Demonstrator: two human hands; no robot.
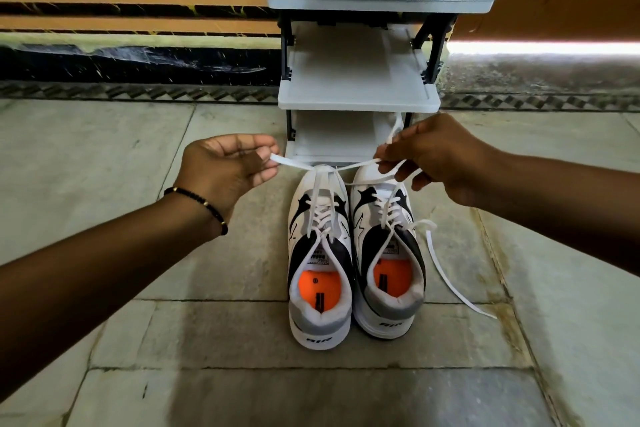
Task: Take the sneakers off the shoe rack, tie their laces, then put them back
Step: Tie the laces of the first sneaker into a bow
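With the sneakers parked heels-near before the shoe rack (pixel 358 99), the left hand (pixel 225 172) and right hand (pixel 433 163) each pinch an end of the left sneaker's (pixel 320 253) lace (pixel 294 163), pulling outward, seemingly to cinch its knot.

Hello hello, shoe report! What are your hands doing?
Left hand and right hand each pinching a lace end of the left sneaker. Right sneaker untied. Rack empty, nothing blocking.

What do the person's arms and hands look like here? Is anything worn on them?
Both forearms are bare, with no sleeves in view. The left hand has a thin bracelet of dark beads with a few gold ones at the wrist. The right hand shows no ring, watch or glove.
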